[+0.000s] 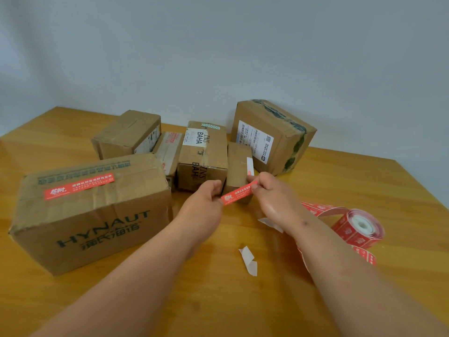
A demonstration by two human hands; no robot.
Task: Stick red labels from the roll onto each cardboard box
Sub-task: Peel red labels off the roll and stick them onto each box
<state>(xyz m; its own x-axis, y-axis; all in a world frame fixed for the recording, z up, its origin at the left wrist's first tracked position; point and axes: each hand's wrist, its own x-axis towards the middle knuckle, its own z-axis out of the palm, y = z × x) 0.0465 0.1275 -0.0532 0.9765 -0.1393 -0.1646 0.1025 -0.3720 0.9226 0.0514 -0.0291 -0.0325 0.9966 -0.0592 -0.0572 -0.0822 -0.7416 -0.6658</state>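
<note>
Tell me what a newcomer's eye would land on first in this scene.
First, the red label stretched mid-frame between the left hand and right hand, each pinching one end. Next, the big HYNAUT box at near left, already wearing a red label on top. Then the red label roll lying on the wooden table at right.

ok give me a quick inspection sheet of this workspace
surface: wooden table, against a plain wall
job's things: six cardboard boxes; the big box already has a red label on top; label roll lies at right, its strip unwound
clutter: white backing scraps lie on the table
grippers: left hand and right hand each pinch an end of a loose label in front of a small box
cables: nothing seen
surroundings: nothing else seen
</note>
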